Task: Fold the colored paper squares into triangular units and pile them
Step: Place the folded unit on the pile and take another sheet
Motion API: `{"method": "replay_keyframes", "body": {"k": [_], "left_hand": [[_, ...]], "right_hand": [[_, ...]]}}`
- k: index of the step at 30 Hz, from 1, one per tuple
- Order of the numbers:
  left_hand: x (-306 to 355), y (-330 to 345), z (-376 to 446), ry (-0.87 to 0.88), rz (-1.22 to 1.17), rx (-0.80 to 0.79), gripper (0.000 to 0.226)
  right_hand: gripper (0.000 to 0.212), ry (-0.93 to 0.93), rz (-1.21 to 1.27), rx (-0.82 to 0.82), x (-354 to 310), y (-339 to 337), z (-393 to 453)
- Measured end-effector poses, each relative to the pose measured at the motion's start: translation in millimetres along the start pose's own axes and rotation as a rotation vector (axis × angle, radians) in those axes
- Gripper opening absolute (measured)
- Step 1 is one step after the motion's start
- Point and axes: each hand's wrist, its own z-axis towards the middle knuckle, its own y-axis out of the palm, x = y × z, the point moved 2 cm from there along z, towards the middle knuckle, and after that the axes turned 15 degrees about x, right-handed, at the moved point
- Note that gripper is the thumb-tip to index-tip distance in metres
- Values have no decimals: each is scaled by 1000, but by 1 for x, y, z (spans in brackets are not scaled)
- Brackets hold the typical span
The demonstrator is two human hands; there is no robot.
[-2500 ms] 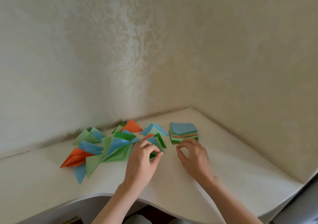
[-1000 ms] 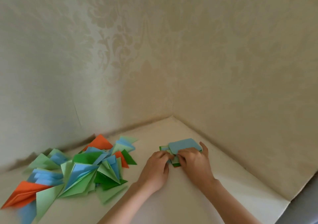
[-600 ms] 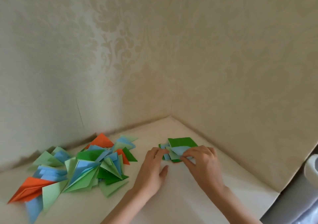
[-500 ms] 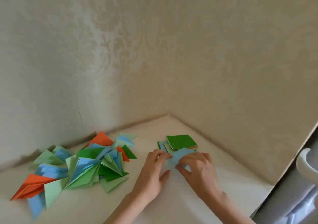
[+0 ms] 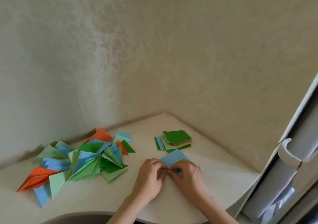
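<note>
**Q:** where r u at w/ the folding? looks like the stack got messed up

**A:** yeah lol. Half a sec ago I was still dragging the light blue square (image 5: 174, 158) off the stack of unfolded squares (image 5: 173, 141); now it's clear of the stack and flat on the white desk (image 5: 215, 177), just in front of it, turned like a diamond. Pulling it off skewed the stack, so the layers are fanned out w/ a dark green sheet on top now.

Both hands are on the near corner of the blue one: left hand (image 5: 151, 174) and right hand (image 5: 186, 173), fingers curled in tight, pinching the paper b/w them. Can't see the fingertips themselves tbh, knuckles hide them.

**Q:** so first crease next?

**A:** prob, it's picked and placed but not creased yet afaict. Pile of finished triangular units (image 5: 82, 160) sits well off to the left; blue, green, orange all jumbled. Plenty of squares left, so nowhere near done.
</note>
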Motion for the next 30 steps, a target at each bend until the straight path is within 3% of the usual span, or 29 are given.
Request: {"method": "replay_keyframes", "body": {"k": [7, 13, 18, 25, 30], "left_hand": [[0, 10, 4, -52, 89, 21, 11], [-3, 7, 2, -43, 43, 40, 9], [-4, 6, 2, -70, 14, 54, 13], [-2, -6, 2, -147, -76, -14, 38], [2, -13, -1, -67, -54, -60, 42]], "right_hand": [[20, 195, 83, 14, 3, 5, 3], [25, 270, 69, -147, 9, 9, 15], [20, 221, 109, -202, 20, 1, 13], [12, 132, -26, -131, 3, 4, 4], [8, 57, 37, -184, 8, 1, 7]]}}
